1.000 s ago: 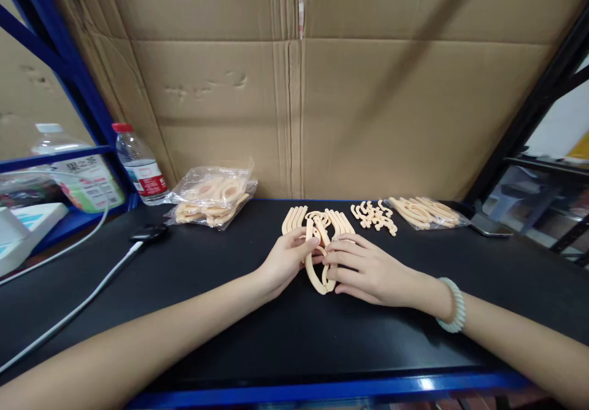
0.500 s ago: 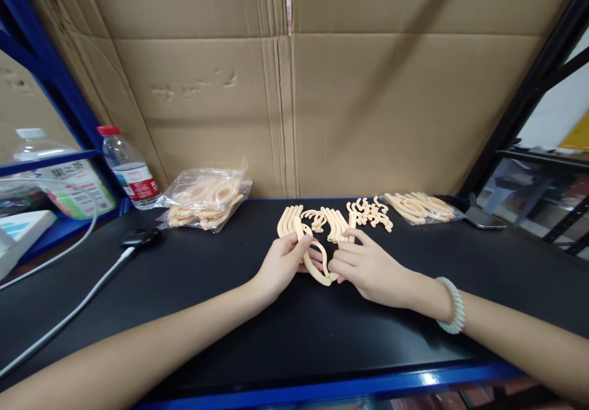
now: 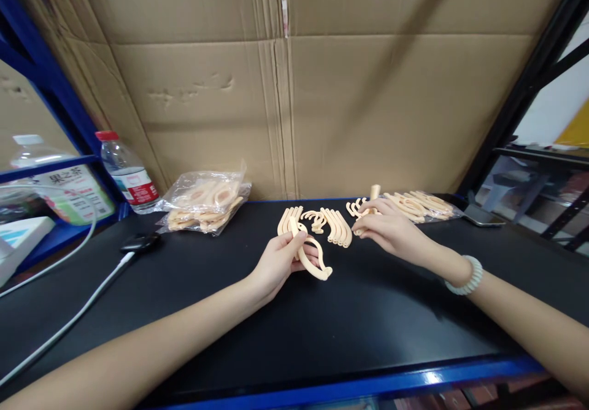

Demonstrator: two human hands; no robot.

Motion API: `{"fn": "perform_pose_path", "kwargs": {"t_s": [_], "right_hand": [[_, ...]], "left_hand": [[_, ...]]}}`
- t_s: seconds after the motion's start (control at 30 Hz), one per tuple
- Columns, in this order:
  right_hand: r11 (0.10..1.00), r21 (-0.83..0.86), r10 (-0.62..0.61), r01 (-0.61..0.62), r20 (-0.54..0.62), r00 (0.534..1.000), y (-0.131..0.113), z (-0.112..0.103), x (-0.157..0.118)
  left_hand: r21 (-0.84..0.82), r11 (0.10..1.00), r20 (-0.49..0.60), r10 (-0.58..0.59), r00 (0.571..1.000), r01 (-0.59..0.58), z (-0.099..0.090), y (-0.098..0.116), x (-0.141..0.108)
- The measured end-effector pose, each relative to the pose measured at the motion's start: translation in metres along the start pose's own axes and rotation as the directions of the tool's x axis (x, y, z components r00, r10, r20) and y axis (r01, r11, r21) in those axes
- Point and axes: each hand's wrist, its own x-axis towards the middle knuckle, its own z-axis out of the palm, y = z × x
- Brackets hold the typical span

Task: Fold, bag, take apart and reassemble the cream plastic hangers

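My left hand (image 3: 278, 256) is closed around a set of cream curved strips (image 3: 317, 270) that meet at a pointed end and form a loop. My right hand (image 3: 391, 229) reaches over the small curly cream pieces (image 3: 356, 206) and hides many of them. From its fingers a cream stick-like piece (image 3: 375, 191) points upward, its lower part hidden. Whether the fingertips also pinch a small piece, I cannot tell. Between the hands lie a row of long curved cream strips (image 3: 337, 227), some small arched pieces (image 3: 315, 218) and another row of strips (image 3: 286, 220).
Clear bags of cream parts (image 3: 205, 198) lie at the back left, and another bag (image 3: 421, 204) at the back right beside a phone (image 3: 481, 215). A red-capped bottle (image 3: 126, 170) stands left. A white cable (image 3: 83, 305) crosses the black table (image 3: 276, 348). Cardboard (image 3: 207, 103) stands behind.
My right hand has left the looped strips and moved right and back to the small curly pieces, carrying the stick-like piece. My left hand still holds the loop, nearly in place.
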Motion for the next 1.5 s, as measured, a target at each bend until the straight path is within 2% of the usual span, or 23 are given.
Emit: {"fn": "perform_pose_path", "kwargs": {"t_s": [0.13,0.27,0.47,0.7,0.9,1.13,1.23,1.33,1.4,1.5], "right_hand": [[0.998,0.029,-0.053,0.050,0.108,0.993,0.006,0.007,-0.001],[0.997,0.073,-0.029,0.018,0.148,0.989,0.008,0.018,-0.003],[0.980,0.192,0.020,-0.041,0.113,0.993,0.009,0.029,-0.007],[0.988,0.119,0.083,-0.102,0.155,0.984,-0.006,0.022,-0.003],[0.981,0.121,0.132,-0.154,0.177,0.975,-0.009,0.018,-0.001],[0.967,0.212,0.107,-0.141,0.165,0.980,-0.021,0.015,0.001],[0.957,0.266,0.082,-0.114,0.126,0.989,-0.026,0.014,0.003],[0.969,0.238,0.040,-0.059,0.083,0.996,-0.031,0.013,0.004],[0.981,0.189,0.011,-0.036,0.132,0.991,-0.035,0.013,0.003],[0.992,0.115,0.009,-0.044,0.288,0.958,-0.041,0.016,-0.001]], "left_hand": [[-0.002,1.000,-0.008,-0.004,1.000,0.004,0.000,0.000,0.000],[0.014,1.000,-0.013,-0.002,1.000,0.002,-0.001,0.000,0.000],[0.008,1.000,0.005,-0.004,1.000,0.004,0.000,0.001,-0.001],[0.001,1.000,-0.012,-0.005,1.000,0.005,0.000,0.001,-0.002],[0.002,1.000,0.002,-0.005,1.000,0.005,0.000,0.001,-0.003],[0.007,1.000,-0.002,-0.007,1.000,0.007,0.001,0.002,-0.003],[0.002,1.000,0.002,-0.005,1.000,0.005,0.000,0.001,-0.003],[-0.007,1.000,0.015,0.003,1.000,-0.003,0.000,0.001,-0.003],[-0.006,1.000,0.018,0.003,1.000,-0.002,0.000,0.001,-0.003],[0.002,1.000,0.013,0.003,1.000,-0.003,0.000,0.001,-0.003]]}}
